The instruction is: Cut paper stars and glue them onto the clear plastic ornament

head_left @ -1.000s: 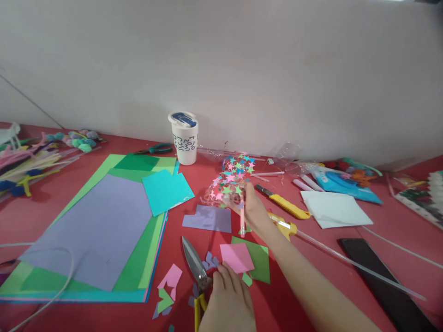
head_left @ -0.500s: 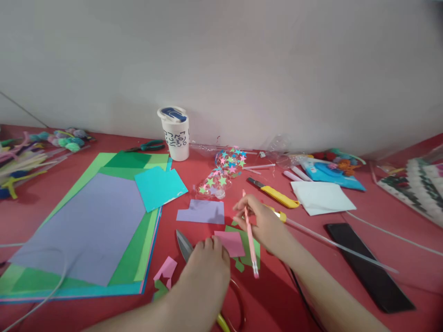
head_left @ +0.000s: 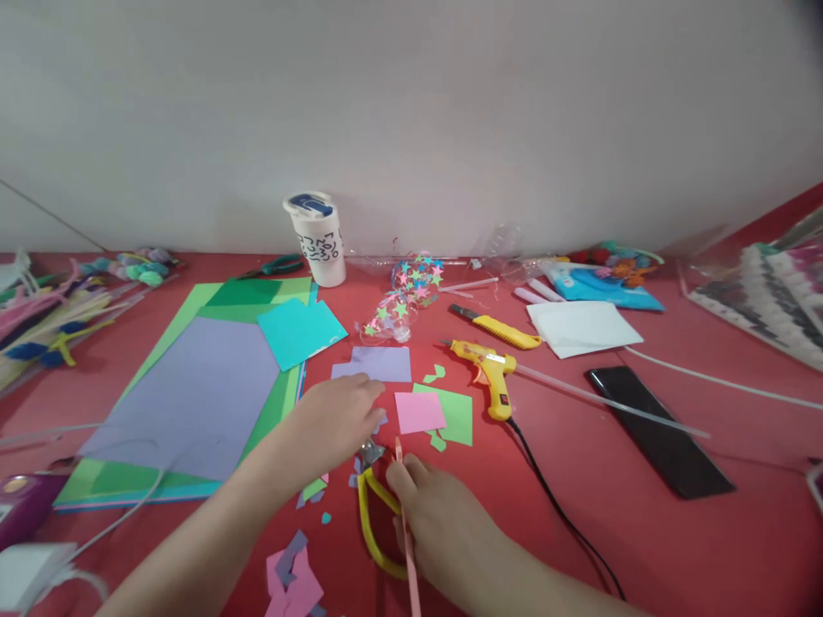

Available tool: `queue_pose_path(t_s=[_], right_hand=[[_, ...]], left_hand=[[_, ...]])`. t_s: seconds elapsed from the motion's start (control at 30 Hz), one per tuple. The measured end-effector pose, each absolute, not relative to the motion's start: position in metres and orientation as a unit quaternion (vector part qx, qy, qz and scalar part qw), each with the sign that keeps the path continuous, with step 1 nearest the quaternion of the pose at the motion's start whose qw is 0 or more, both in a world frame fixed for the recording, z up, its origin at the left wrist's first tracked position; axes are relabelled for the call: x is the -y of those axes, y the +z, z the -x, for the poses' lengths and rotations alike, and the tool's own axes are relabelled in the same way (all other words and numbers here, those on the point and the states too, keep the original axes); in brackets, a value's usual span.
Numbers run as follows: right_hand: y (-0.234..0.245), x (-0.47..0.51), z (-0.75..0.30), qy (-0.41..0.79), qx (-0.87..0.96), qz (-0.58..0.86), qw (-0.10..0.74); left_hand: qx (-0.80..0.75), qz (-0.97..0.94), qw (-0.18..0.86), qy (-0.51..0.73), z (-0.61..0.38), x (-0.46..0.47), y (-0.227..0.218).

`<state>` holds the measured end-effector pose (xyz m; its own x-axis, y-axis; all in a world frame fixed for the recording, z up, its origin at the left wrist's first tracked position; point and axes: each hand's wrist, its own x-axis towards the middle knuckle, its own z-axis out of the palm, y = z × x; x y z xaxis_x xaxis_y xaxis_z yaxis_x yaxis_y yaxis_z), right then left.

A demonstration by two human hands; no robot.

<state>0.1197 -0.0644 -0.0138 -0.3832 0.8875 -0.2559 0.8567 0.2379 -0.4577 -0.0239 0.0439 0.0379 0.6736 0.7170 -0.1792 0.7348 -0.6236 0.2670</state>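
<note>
My right hand point(head_left: 443, 523) grips a pink pencil point(head_left: 412, 566), its tip pointing away from me, beside the yellow handles of the scissors point(head_left: 366, 518). My left hand point(head_left: 338, 416) reaches over the scissors' blades with loosely bent fingers apart; it lies at the near edge of a cut piece of purple paper point(head_left: 386, 364) and hides most of the blades. Right of its fingertips a pink paper square point(head_left: 417, 412) overlaps a green piece point(head_left: 458, 417). Small paper scraps point(head_left: 296, 578) in pink and purple lie nearer me on the red table point(head_left: 514, 531).
A yellow glue gun point(head_left: 492, 373) with a clear stick and black cord lies at right, near a yellow cutter point(head_left: 507, 330) and black phone point(head_left: 659, 433). Coloured sheets point(head_left: 186, 394) are stacked at left. Behind stand a white cup point(head_left: 320, 244) and star confetti point(head_left: 417, 283).
My right hand has come back toward me and left with the pencil, uncovering the glue gun. My left hand has moved forward and left, off the scissors' handles. The view has shifted.
</note>
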Motion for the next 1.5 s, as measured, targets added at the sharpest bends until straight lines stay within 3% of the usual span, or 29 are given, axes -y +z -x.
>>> queue_pose_path(t_s=[0.27,0.57,0.73,0.83,1.0,1.23,1.33,1.43,1.5], right_hand=[[-0.004,0.064,-0.088,0.251,0.819,0.513,0.062],[-0.005,0.088,-0.152,0.075,0.911,0.406,-0.003],[-0.014,0.092,-0.15,0.011,0.934,0.357,0.01],[-0.014,0.091,-0.147,-0.019,0.916,0.397,0.063],[-0.003,0.083,-0.153,-0.057,0.846,0.475,0.234],[0.025,0.072,-0.182,-0.043,0.758,0.48,0.439],[0.03,0.07,-0.21,-0.03,0.66,0.533,0.529],[0.019,0.062,-0.236,-0.006,0.587,0.601,0.541],[0.003,0.053,-0.247,0.028,0.585,0.647,0.489]], left_hand=[[-0.469,-0.862,0.191,0.007,0.037,-0.034,0.05],[-0.382,-0.899,0.215,-0.019,0.035,-0.012,0.018],[-0.369,-0.905,0.21,0.0,0.031,-0.006,0.012],[-0.357,-0.91,0.211,0.002,0.036,-0.002,0.016],[-0.309,-0.921,0.234,0.044,0.036,0.004,0.014],[-0.298,-0.927,0.163,0.161,0.016,-0.011,0.021],[-0.309,-0.901,0.221,0.21,0.026,-0.025,0.03],[-0.313,-0.863,0.313,0.243,0.039,-0.037,0.034],[-0.319,-0.835,0.359,0.268,0.044,-0.039,0.034]])
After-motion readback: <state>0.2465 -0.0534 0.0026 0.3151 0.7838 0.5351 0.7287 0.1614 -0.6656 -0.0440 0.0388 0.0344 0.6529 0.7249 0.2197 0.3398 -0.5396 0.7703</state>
